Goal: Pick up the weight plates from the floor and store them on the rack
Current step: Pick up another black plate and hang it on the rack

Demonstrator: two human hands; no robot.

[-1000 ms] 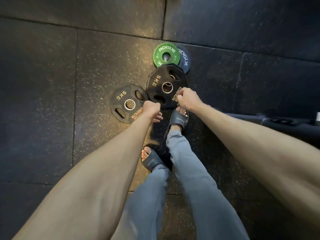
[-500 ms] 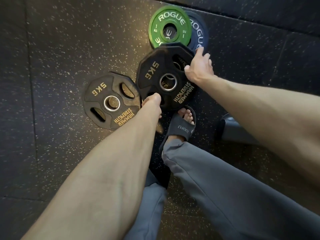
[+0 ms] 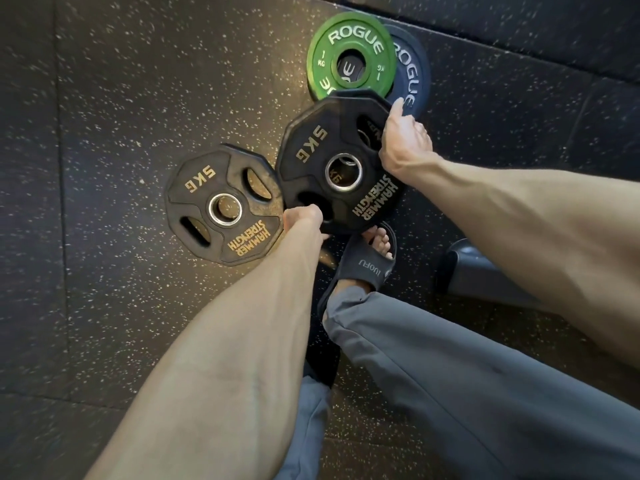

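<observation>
Between the hands the top plate (image 3: 311, 147) is gripped — by the left hand (image 3: 303, 220) at its near slot, by the right hand (image 3: 403, 143) at its far rim — above the floor (image 3: 121, 98), with a lower plate (image 3: 336, 174) glimpsed through its hole; neither hand is nearer.

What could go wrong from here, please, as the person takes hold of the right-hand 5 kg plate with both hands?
1. The bare toes in the open slide lie right beside the right-hand 5 kg plate's near edge; if the left hand or right hand slips, the plate could land on them.
2. Its far edge overlaps the green plate, so lifting might drag or knock that one.
</observation>
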